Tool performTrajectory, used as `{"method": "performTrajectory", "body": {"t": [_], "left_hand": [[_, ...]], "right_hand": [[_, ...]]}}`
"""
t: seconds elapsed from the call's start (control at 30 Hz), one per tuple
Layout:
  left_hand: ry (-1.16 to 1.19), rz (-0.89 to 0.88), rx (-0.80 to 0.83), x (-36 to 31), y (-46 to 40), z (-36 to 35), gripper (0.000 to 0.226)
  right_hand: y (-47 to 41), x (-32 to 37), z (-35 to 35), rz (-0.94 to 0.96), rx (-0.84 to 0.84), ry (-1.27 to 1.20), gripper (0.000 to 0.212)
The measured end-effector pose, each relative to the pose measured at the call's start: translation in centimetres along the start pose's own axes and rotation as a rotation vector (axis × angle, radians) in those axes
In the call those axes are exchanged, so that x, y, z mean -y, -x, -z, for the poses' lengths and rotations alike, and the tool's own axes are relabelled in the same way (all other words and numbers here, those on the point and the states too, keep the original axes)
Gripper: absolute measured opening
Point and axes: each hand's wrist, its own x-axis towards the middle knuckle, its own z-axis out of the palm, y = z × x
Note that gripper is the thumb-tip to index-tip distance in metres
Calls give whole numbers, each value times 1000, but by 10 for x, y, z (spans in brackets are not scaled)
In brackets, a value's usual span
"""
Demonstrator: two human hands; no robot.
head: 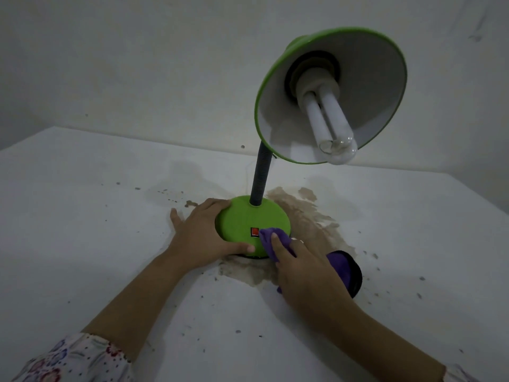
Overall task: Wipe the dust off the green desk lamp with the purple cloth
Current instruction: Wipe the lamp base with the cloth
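The green desk lamp stands on a white table (82,216). Its round green base (245,219) has a red switch at the front, a dark flexible neck (260,175) rises from it, and the green shade (330,95) with a white bulb tilts toward me at the upper right. My left hand (203,232) grips the left rim of the base, thumb along the front edge. My right hand (300,268) holds the purple cloth (271,241) and presses it onto the front right of the base, beside the switch. More of the cloth bunches out behind that hand.
A brown stain (305,216) spreads over the table to the right of and in front of the base. Dark specks of dirt lie scattered across the surface. A pale wall (137,64) stands close behind the table.
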Motion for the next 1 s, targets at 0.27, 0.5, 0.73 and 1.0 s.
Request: {"method": "performTrajectory", "body": {"t": [0.27, 0.5, 0.73, 1.0], "left_hand": [[-17, 7, 9, 1, 1, -1, 114], [-12, 4, 15, 1, 2, 0, 116], [-17, 8, 3, 1, 1, -1, 117], [-18, -21, 50, 5, 0, 3, 119]], "right_hand": [[-46, -23, 13, -146, -91, -96, 53], [-101, -33, 12, -161, -51, -173, 41], [-49, -18, 8, -13, -135, -114, 55], [-59, -14, 18, 2, -133, -141, 51]]}}
